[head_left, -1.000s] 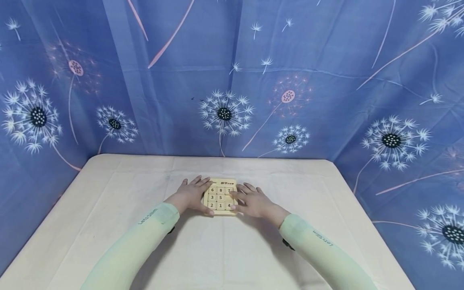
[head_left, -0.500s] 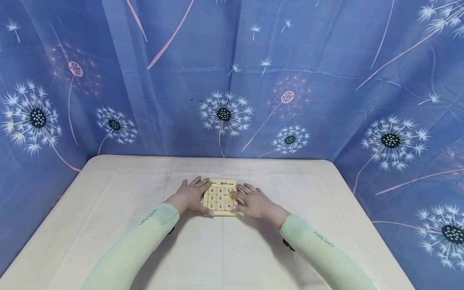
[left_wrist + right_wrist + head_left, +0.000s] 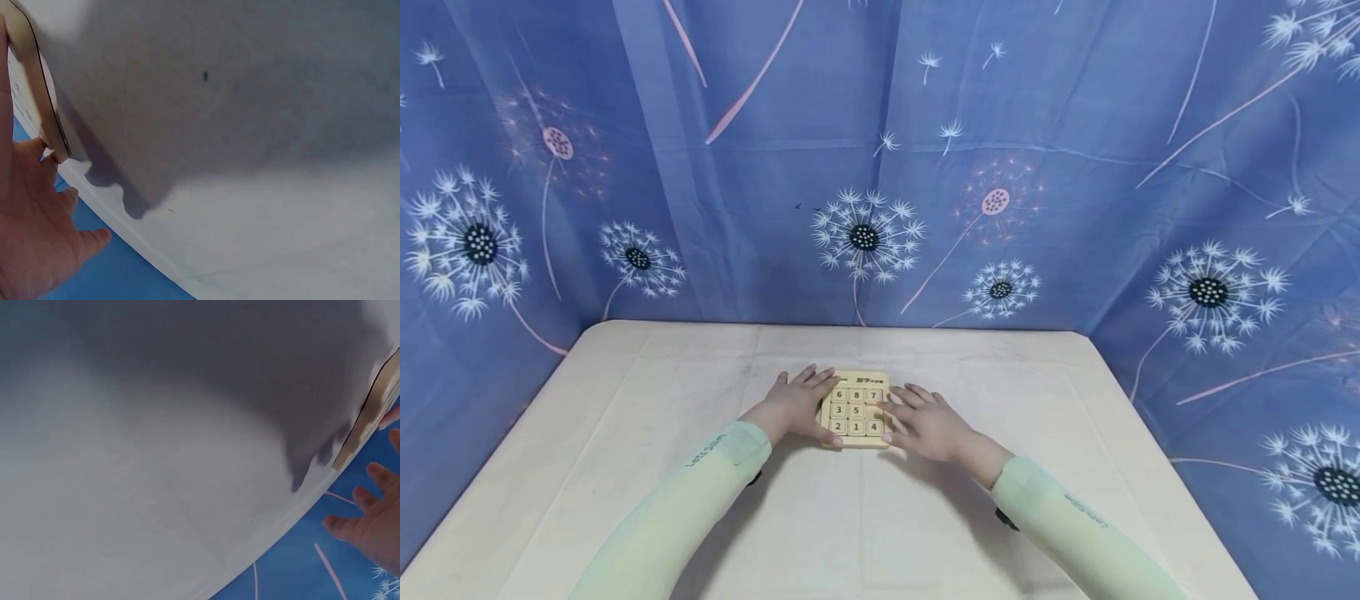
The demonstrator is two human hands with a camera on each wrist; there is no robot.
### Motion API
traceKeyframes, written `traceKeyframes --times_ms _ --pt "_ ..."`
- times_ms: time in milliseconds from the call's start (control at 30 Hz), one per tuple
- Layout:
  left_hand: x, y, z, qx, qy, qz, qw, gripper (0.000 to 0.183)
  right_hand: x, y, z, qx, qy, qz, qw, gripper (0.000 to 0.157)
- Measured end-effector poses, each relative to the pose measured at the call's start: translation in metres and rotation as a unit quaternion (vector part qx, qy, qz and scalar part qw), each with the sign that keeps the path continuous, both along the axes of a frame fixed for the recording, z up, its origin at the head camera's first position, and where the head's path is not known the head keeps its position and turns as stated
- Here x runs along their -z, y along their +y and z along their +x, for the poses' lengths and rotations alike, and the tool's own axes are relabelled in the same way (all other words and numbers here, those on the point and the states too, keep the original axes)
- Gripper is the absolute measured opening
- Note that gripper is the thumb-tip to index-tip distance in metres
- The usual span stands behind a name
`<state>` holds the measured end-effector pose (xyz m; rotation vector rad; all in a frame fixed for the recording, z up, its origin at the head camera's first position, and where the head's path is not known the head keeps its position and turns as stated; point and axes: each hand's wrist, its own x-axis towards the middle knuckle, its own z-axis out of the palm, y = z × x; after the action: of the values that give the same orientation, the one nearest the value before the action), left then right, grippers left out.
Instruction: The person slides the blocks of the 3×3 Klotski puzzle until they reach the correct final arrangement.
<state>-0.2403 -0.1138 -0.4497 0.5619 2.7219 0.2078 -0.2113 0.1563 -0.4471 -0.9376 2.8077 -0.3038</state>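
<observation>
A pale yellow number slide puzzle [image 3: 850,443] lies flat on the table. Its tiles read 6 8 7, 3 5 and a gap, then 2 1 4, from the far row to the near one. My left hand [image 3: 790,407] holds the puzzle's left side, thumb at the near left corner and a finger at the far left. At the right side is my right hand [image 3: 931,425], fingers spread, its index fingertip by the gap and its thumb near the 4 tile. Both wrist views show the puzzle's side edge, while its face is mostly hidden there.
A cream cloth covers the table [image 3: 685,367], which has a rounded far edge. Behind it and along both sides hangs a blue curtain [image 3: 760,233] with a dandelion print. Pale green sleeves [image 3: 662,508] cover both forearms.
My right hand has drawn slightly right and toward me, uncovering more of the 7 and 4 tiles. The left hand stays where it was, and the tile order looks the same.
</observation>
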Motion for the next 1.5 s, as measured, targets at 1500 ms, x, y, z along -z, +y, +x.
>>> traceKeyframes --times_ms 1500 --pt "0.004 0.000 0.000 0.003 0.015 0.002 0.9999 0.120 0.002 0.001 0.038 -0.014 -0.012 0.035 0.999 0.062"
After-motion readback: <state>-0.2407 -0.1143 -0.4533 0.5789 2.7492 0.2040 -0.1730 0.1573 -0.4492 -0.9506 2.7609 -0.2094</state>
